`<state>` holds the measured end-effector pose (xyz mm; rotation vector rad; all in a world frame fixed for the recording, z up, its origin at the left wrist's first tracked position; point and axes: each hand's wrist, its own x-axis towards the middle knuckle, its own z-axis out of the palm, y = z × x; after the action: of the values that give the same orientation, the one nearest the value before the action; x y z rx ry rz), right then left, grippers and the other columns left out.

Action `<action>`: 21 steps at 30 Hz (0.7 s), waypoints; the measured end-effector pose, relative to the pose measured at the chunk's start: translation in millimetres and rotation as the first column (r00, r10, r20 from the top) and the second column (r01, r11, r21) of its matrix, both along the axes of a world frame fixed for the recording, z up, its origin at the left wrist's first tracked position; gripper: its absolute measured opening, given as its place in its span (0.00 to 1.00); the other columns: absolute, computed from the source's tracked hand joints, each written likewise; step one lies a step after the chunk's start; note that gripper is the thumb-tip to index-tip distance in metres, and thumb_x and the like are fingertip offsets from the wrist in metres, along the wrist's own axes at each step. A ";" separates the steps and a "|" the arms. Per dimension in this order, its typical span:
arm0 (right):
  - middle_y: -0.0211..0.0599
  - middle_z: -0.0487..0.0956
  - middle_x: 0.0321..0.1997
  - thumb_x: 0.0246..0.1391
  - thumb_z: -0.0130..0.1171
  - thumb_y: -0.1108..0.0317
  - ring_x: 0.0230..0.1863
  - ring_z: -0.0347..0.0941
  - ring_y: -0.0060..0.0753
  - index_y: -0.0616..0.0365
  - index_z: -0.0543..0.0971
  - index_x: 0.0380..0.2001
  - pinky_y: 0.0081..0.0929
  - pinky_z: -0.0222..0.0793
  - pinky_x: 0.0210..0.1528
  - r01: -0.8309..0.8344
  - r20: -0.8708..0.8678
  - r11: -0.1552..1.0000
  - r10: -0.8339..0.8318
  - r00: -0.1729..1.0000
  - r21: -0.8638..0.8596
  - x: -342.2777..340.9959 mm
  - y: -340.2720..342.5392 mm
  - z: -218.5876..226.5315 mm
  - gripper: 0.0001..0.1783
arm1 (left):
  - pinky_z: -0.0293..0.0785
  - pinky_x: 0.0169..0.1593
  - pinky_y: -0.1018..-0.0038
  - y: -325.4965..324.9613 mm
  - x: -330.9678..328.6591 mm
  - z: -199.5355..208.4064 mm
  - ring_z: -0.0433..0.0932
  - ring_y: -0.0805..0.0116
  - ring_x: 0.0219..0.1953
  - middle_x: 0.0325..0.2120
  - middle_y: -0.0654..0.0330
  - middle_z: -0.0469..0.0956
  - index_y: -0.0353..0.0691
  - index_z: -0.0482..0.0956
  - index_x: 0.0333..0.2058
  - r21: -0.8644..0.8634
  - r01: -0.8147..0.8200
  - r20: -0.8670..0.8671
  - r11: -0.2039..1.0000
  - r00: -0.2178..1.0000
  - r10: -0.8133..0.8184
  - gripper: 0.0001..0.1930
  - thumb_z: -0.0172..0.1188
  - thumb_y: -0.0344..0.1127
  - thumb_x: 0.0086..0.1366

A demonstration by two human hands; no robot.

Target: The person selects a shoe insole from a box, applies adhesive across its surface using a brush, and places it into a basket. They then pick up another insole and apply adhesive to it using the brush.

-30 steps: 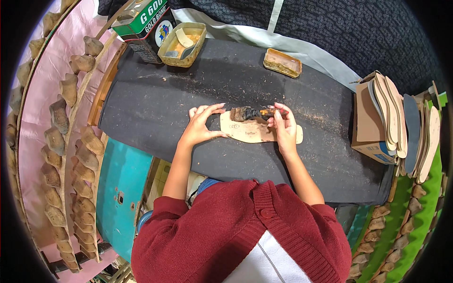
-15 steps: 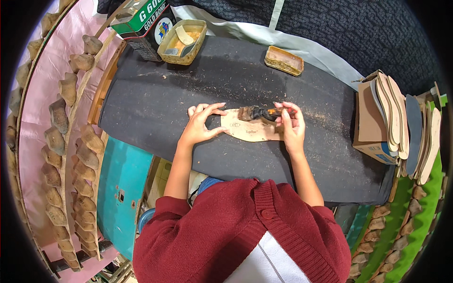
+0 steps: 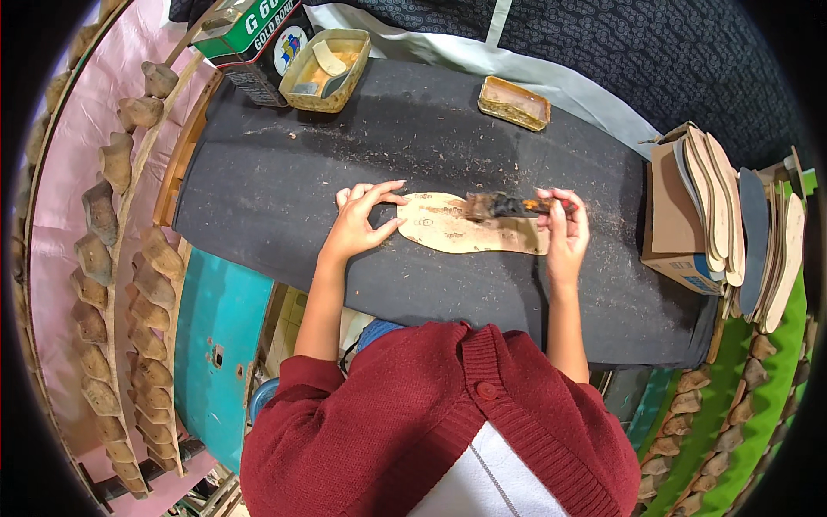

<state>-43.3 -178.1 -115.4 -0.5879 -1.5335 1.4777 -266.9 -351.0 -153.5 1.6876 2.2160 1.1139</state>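
A tan shoe insole [image 3: 469,234] lies flat on the black cloth-covered table [image 3: 413,146]. My left hand [image 3: 360,221] presses its fingertips on the insole's left end and holds nothing. In my right hand [image 3: 564,231] is a glue brush [image 3: 504,206], its dark handle pinched between the fingers, its bristles resting on the middle of the insole.
An open yellow glue tin [image 3: 326,60] and a green can [image 3: 250,39] stand at the table's far left, a small flat tin [image 3: 514,102] farther right. A cardboard box with several insoles [image 3: 719,224] sits at the right. Racks of shoe lasts [image 3: 112,224] curve along the left.
My right hand has drawn the brush to the right along the insole. The left hand has stayed pressed on the insole's left end.
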 end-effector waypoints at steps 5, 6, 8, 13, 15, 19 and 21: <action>0.36 0.70 0.40 0.52 0.42 0.73 0.31 0.64 0.16 0.59 0.63 0.40 0.13 0.63 0.32 -0.214 -0.045 0.976 0.212 0.976 -0.036 -38.4 -16.3 -9.6 0.11 | 0.48 0.43 0.72 1.1 0.9 -3.4 0.64 0.72 0.38 0.32 0.72 0.76 0.47 0.67 0.45 0.040 -0.004 0.001 0.999 1.000 0.004 0.26 0.60 0.36 0.43; 0.35 0.69 0.39 0.52 0.42 0.73 0.30 0.64 0.16 0.59 0.63 0.40 0.13 0.62 0.32 -0.230 -0.071 0.973 0.228 0.971 -0.018 -46.6 -18.6 -12.5 0.10 | 0.47 0.43 0.72 1.3 1.4 -2.8 0.64 0.72 0.38 0.31 0.72 0.76 0.47 0.67 0.45 0.044 -0.004 0.002 0.999 1.000 0.004 0.26 0.60 0.36 0.43; 0.36 0.69 0.40 0.53 0.41 0.73 0.33 0.63 0.17 0.59 0.63 0.40 0.13 0.62 0.32 -0.256 -0.012 0.966 0.256 0.966 0.040 -51.1 -18.8 -15.7 0.10 | 0.47 0.43 0.72 2.2 2.6 -1.3 0.64 0.72 0.38 0.31 0.72 0.76 0.47 0.67 0.44 0.045 -0.007 -0.008 0.999 1.000 0.007 0.26 0.60 0.36 0.43; 0.34 0.70 0.37 0.52 0.43 0.73 0.30 0.63 0.16 0.61 0.63 0.39 0.13 0.61 0.32 -0.265 0.073 0.954 0.257 0.964 0.142 -42.1 -10.1 -6.4 0.10 | 0.47 0.43 0.72 0.2 2.5 -0.6 0.64 0.72 0.38 0.31 0.73 0.76 0.48 0.67 0.44 0.056 -0.020 0.000 0.998 1.000 0.020 0.25 0.60 0.37 0.43; 0.34 0.70 0.37 0.53 0.41 0.73 0.33 0.63 0.17 0.61 0.63 0.39 0.13 0.61 0.31 -0.239 0.122 0.959 0.222 0.967 0.151 -28.8 -2.5 0.2 0.09 | 0.45 0.45 0.71 1.1 3.3 2.0 0.63 0.73 0.39 0.31 0.72 0.76 0.46 0.66 0.44 0.001 -0.027 -0.015 1.000 1.000 0.027 0.26 0.61 0.36 0.43; 0.33 0.70 0.37 0.54 0.40 0.73 0.31 0.62 0.15 0.60 0.63 0.38 0.12 0.60 0.31 -0.202 0.222 0.966 0.164 0.961 0.162 -1.2 11.6 8.1 0.08 | 0.44 0.45 0.70 -1.8 1.5 -0.7 0.63 0.73 0.39 0.31 0.72 0.76 0.46 0.67 0.44 0.009 -0.041 -0.009 0.999 0.999 0.041 0.26 0.61 0.36 0.43; 0.32 0.70 0.36 0.53 0.41 0.73 0.36 0.65 0.18 0.60 0.63 0.38 0.14 0.61 0.33 -0.189 0.263 0.973 0.150 0.953 0.131 14.3 18.3 13.1 0.08 | 0.45 0.45 0.70 -1.8 1.7 0.6 0.63 0.73 0.39 0.31 0.72 0.76 0.46 0.67 0.44 0.004 -0.039 -0.011 0.999 0.999 0.039 0.25 0.61 0.37 0.43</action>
<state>-29.0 -159.8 -102.4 -0.5799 -1.9204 1.4355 -265.3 -352.8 -152.9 1.6634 2.2638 1.1213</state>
